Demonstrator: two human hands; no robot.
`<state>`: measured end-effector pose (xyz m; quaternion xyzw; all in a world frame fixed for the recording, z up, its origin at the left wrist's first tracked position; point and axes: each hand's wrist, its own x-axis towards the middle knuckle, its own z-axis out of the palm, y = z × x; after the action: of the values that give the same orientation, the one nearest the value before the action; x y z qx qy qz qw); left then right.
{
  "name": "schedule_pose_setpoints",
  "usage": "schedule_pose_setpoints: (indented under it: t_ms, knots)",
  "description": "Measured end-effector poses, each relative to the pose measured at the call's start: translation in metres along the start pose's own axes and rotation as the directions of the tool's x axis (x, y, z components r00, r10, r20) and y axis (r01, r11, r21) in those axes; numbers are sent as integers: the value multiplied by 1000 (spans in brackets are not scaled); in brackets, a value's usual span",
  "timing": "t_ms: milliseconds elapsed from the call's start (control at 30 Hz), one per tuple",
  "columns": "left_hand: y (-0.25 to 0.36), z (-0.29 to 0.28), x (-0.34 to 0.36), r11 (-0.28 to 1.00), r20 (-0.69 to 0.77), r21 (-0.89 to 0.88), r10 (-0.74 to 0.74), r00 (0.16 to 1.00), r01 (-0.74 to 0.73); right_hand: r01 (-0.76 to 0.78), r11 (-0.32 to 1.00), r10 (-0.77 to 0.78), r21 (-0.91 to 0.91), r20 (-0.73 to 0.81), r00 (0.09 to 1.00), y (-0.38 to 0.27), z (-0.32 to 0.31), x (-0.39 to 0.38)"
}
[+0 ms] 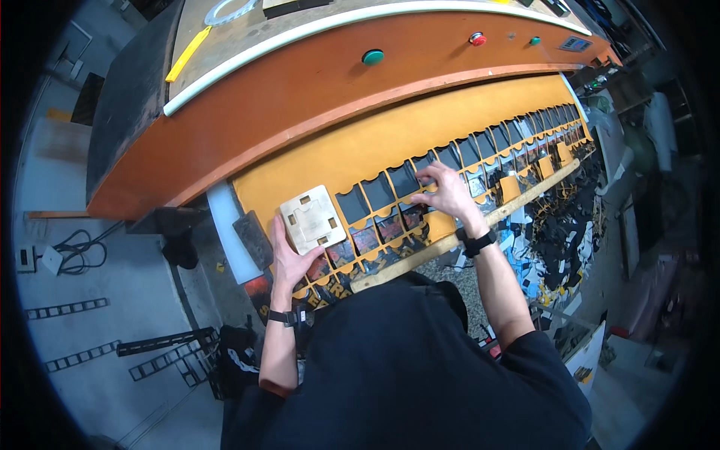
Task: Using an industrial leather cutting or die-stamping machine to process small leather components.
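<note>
A pale, square block [313, 219] with several small rectangular cutouts lies on the yellow sheet [405, 133]. Its left and near edges are gripped by my left hand [289, 255], thumb at the near corner and fingers along the side. Rows of cut-out shapes run along the sheet's near part, leaving thin yellow strips with dark material showing through. My right hand [448, 193] is over these cutouts, its thumb and forefinger apart and nothing visible between them. A loose yellow piece [440, 225] lies just below that hand.
An orange machine beam [315, 120] with green and red buttons spans behind the sheet. A wooden strip [405, 268] edges the near side. Dark and blue scraps [559, 247] pile up at the right. A dark block [253, 238] sits left of my left hand.
</note>
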<state>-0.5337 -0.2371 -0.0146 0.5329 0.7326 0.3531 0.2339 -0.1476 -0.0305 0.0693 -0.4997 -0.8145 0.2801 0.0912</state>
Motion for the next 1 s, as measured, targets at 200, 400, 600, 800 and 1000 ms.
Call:
schedule_pose_setpoints:
  t_ms: [200, 400, 600, 800, 1000]
  knots:
    - [12, 7, -2, 997, 106, 67, -44, 993, 38, 384, 919, -383, 89, -21, 923, -74, 94, 0]
    - [22, 10, -3, 998, 115, 47, -35, 993, 30, 388, 922, -387, -4, 42, 921, -81, 137, 2]
    - [32, 17, 0, 998, 106, 39, -52, 993, 48, 352, 931, -356, 94, 23, 934, -74, 131, 4]
    - [36, 29, -5, 998, 100, -41, -51, 994, 55, 331, 927, -340, 176, 23, 940, -56, 133, 0]
    - [28, 36, -7, 998, 93, -60, 3, 996, 2, 325, 924, -336, 203, 23, 942, -47, 133, -1]
